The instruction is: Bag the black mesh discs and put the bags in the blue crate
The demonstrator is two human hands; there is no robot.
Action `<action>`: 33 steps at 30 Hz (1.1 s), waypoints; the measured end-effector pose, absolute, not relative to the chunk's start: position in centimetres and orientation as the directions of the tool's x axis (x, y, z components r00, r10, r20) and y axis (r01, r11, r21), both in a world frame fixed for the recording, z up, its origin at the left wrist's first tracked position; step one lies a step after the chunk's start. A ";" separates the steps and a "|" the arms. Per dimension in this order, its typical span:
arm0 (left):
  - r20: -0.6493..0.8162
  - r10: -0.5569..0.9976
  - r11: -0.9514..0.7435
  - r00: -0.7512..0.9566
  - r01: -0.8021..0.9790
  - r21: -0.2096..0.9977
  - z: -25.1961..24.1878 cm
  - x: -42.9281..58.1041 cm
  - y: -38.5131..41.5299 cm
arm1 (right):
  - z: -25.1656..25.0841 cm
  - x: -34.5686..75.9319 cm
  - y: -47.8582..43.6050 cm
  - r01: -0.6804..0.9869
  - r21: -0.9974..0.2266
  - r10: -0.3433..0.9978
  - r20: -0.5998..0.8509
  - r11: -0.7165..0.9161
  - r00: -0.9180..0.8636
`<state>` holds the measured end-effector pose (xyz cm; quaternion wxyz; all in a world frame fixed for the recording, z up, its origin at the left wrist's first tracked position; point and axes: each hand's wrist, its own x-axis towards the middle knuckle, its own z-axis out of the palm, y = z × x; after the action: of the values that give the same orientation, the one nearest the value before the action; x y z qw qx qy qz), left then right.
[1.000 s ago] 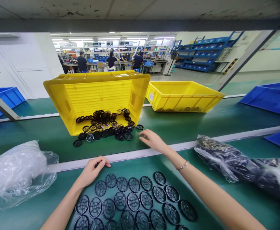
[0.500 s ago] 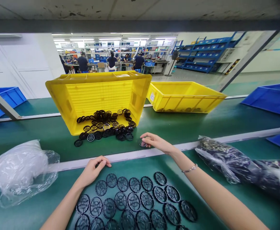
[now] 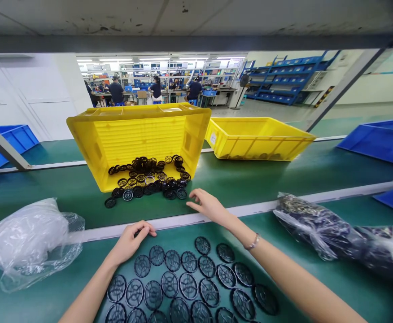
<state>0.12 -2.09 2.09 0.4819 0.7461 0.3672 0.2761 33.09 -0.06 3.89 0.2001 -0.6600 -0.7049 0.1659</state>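
Far left: clear plastic bag (image 3: 31, 246) on the green desk (image 3: 250, 179). Left hand (image 3: 129, 243) half-open, fingers curled over the white divider strip (image 3: 172, 218), no visible grip. Nearer, black mesh discs (image 3: 188, 286) lie flat in rows on the desk, not touching the hands. Past the strip, yellow crate (image 3: 139, 134) tipped with its mouth toward the person; loose pile of discs (image 3: 146, 181) sits in it and runs out onto the desk. Right hand (image 3: 208, 207) open, fingers spread, just beside the pile, gripping nothing. Further right: second yellow crate (image 3: 257, 141), upright; plastic bag of dark parts (image 3: 317, 231); blue bin (image 3: 380, 141).
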 end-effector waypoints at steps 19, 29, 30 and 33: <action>0.071 0.810 -0.284 0.582 0.283 0.916 2.4 0.2 -2.2 | 5.5 30.8 -2.9 0.651 -0.756 0.901 -0.325 -0.067 -0.286; 0.074 0.808 -0.282 0.584 0.274 0.920 2.4 0.2 -2.3 | 5.5 29.9 -2.3 0.730 -0.608 0.891 -0.082 0.310 -0.447; 0.073 0.808 -0.281 0.584 0.274 0.920 2.5 0.2 -2.3 | 5.2 29.7 -1.3 0.770 -0.565 0.930 -0.014 0.297 -0.368; 0.065 0.814 -0.273 0.577 0.281 0.920 2.5 0.2 -2.3 | 4.4 28.7 1.6 0.877 -0.433 0.976 0.147 0.208 -0.158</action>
<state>0.21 -2.32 2.51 0.4789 0.7478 0.3662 0.2783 28.70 1.56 4.43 0.2000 -0.6172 -0.7509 0.1238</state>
